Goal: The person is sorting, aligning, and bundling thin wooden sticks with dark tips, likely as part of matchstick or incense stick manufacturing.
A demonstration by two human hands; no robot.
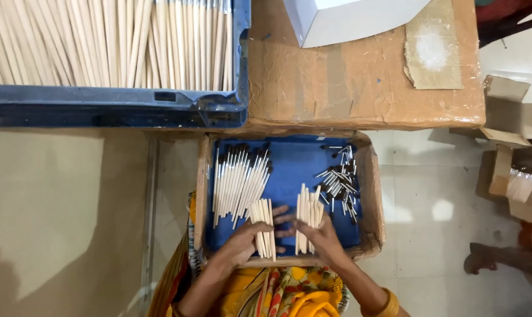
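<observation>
My left hand (242, 240) grips a bundle of pale wooden sticks (262, 226), fanned upward over a cardboard tray with a blue lining (295, 161) on my lap. My right hand (321, 240) holds a second bundle of the same sticks (308, 214) just to the right. The fingertips of both hands nearly meet between the bundles. In the tray's left part lies a pile of finished brushes with white ferrules and dark tips (239, 179). At its right lies a heap of small metal ferrules with dark bristles (340, 182).
A blue crate (119, 105) full of long wooden sticks sits at the top left on a taped cardboard table (360, 88). A white box (348, 20) stands on that table. Open cardboard boxes (512, 152) lie on the tiled floor at right.
</observation>
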